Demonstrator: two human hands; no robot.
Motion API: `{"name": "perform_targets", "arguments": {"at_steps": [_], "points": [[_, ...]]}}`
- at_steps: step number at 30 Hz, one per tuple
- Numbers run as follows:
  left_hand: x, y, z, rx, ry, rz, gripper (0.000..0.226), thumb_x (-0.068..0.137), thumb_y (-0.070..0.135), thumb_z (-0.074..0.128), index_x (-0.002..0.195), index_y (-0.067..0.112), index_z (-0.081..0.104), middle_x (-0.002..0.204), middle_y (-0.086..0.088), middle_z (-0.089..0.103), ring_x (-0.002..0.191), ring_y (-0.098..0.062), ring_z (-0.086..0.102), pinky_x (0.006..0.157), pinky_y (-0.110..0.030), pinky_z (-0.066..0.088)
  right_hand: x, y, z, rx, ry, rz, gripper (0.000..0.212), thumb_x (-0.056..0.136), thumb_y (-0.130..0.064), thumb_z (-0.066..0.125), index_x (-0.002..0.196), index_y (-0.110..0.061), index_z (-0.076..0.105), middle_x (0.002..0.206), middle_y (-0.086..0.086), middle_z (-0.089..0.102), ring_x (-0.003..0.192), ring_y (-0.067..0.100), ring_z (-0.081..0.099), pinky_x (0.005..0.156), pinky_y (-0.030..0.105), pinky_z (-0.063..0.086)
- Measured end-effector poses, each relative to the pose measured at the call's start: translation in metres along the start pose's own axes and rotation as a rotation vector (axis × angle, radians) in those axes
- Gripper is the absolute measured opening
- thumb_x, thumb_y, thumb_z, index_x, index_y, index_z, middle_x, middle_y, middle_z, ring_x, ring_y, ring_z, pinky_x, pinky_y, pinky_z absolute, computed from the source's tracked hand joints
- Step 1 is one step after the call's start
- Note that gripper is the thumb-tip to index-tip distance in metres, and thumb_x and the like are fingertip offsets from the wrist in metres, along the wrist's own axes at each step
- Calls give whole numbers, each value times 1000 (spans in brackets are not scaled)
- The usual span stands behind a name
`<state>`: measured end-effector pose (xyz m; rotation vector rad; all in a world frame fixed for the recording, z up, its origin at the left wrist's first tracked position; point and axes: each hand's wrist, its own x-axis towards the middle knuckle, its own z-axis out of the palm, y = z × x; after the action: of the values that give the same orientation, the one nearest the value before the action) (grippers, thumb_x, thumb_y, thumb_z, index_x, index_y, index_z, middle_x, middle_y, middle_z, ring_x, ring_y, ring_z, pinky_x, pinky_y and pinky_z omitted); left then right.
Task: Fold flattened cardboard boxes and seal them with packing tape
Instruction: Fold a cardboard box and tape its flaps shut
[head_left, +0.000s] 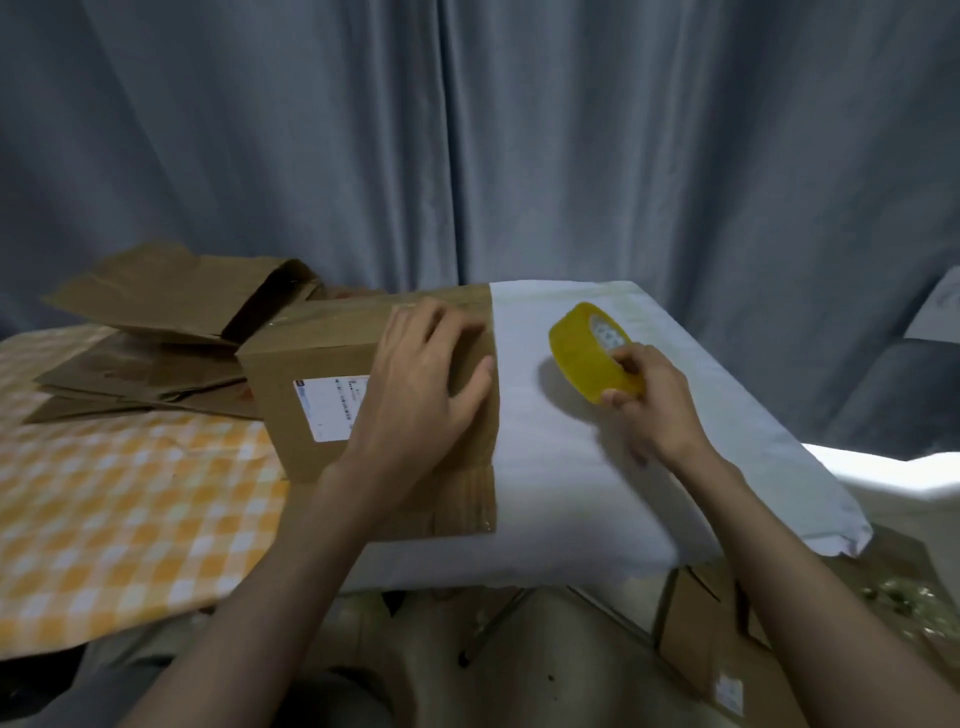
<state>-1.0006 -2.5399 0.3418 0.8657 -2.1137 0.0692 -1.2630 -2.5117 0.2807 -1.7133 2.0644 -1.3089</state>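
Centre frame, the folded cardboard box sits on the counter, straddling the orange checked cloth and the white sheet, with its long axis running from the near edge away toward the curtain. The left hand lies flat on the box's right end, fingers straight and spread, thumb out to the right, pressing down where glossy tape crosses the top. Just right of centre, the right hand pinches the yellow tape roll by its rim, fingers curled round it, roll tilted and held a little above the white sheet, clear of the box. So the roll lies to the right of the box, with the right hand plainly the nearer 1, and the box's right edge stands between the 2 hands. By my reading, the next strip has to travel leftward from the roll and run along that long axis while the left hand pins the flaps. At left, behind the box, flattened boxes wait in a pile, 1 half open at the upper left.
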Motion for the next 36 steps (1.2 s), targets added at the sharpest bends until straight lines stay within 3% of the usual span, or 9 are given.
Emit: {"name": "perform_targets", "arguments": {"at_steps": [3,6,10,13,20,26,29,33,36], "points": [[12,24,12,-42,37,146,23,95,12,61,117,8,67,110,-7,58,103,-22,53,90,-30,43,-6,-4,-13,104,47,-48,45,78,5,75,120,-5,62,114,0,58,102,9,51,81,8,36],[22,43,31,-122,3,193,32,95,1,56,124,7,65,113,-9,58,100,-23,56,86,-29,43,-15,-8,-26,165,4,-84,42,82,3,73,117,-15,61,116,-2,61,105,9,55,81,19,45],[30,50,52,-214,-88,115,43,95,-5,49,135,9,59,126,-8,53,110,-22,55,94,-28,44,-28,-16,-39,205,-119,-125,45,86,4,69,114,-29,58,116,-5,59,98,26,62,75,50,58],[31,44,61,-251,-112,100,30,98,6,51,123,11,67,116,-5,54,105,-21,54,91,-28,43,-38,-17,-41,221,-157,-162,42,81,-8,66,112,-34,57,109,-21,56,89,8,60,79,46,56],[16,31,68,-452,-130,72,10,85,12,72,93,16,77,98,5,62,91,-15,63,74,-42,55,-50,-1,-41,159,-239,-177,41,79,-13,65,115,-32,60,112,-24,57,103,5,58,83,49,55],[19,45,55,-515,26,-16,10,87,1,68,83,10,70,88,4,66,86,-8,63,70,-14,44,-50,-6,-38,187,-181,-161,35,90,-11,71,123,-23,66,116,-5,68,104,5,62,86,25,51],[27,53,47,-409,0,68,10,91,2,62,85,11,64,88,3,62,83,-10,59,72,-23,45,-50,-15,-34,219,-144,-105,26,92,-19,71,117,-25,70,104,-2,70,94,15,64,85,40,53],[36,58,42,-338,-52,100,9,92,3,55,88,11,58,89,2,54,79,-11,51,73,-31,43,-50,-22,-27,368,-147,18,14,92,-28,72,105,-25,72,73,-14,62,71,6,56,67,29,46],[40,58,41,-264,-95,113,10,93,2,53,90,11,54,90,1,50,77,-13,46,68,-32,40,-51,-26,-17,465,-204,103,25,86,-46,72,98,-24,72,67,-14,54,70,10,52,69,36,43]]}}
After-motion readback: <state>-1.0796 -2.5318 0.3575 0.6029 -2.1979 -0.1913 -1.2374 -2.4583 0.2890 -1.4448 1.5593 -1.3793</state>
